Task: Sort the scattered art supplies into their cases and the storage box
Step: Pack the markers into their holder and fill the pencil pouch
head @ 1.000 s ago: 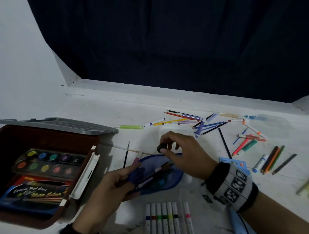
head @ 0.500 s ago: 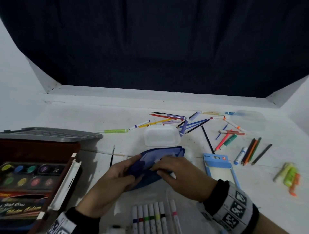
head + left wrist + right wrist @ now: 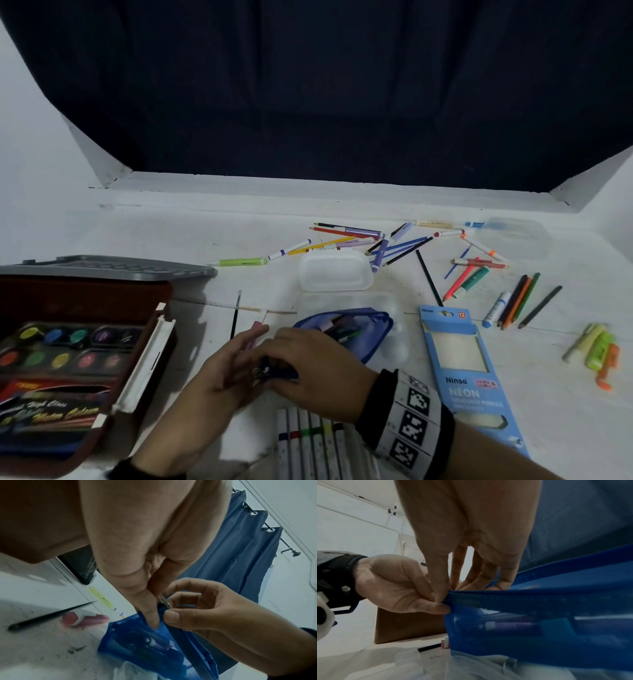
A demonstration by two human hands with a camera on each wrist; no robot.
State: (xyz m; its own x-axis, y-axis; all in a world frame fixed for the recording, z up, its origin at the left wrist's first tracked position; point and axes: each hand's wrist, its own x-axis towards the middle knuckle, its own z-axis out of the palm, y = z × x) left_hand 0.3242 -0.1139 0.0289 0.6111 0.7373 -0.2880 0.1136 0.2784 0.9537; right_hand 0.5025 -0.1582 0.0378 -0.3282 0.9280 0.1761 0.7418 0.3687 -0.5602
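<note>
At far left the storage box (image 3: pixel 85 301) stands open, a watercolour set (image 3: pixel 68 346) lying inside it. Just right of it a thin brush (image 3: pixel 235 315) lies loose on the table (image 3: pixel 171 233). Centre, near edge: both hands meet at the closed end of the blue pouch (image 3: pixel 346 329). Left hand (image 3: pixel 219 373) pinches the pouch corner between thumb and fingers; right hand (image 3: pixel 308 363) pinches the metal zipper pull (image 3: pixel 163 600). Pouch mouth gapes, pens visible inside. Judgement: zipping shut is about to start, not done. Below the hands, a row of markers (image 3: pixel 308 442) sits in a clear sleeve. Behind the pouch a white tub (image 3: pixel 335 270), apparently upside down. Right of centre, the blue pencil carton (image 3: pixel 462 359) appears empty through its window. Far side and right: pens and pencils (image 3: pixel 359 240) scattered, more coloured pencils (image 3: pixel 517 301), highlighters (image 3: pixel 596 349) at the right edge. Most sorting remains.
</note>
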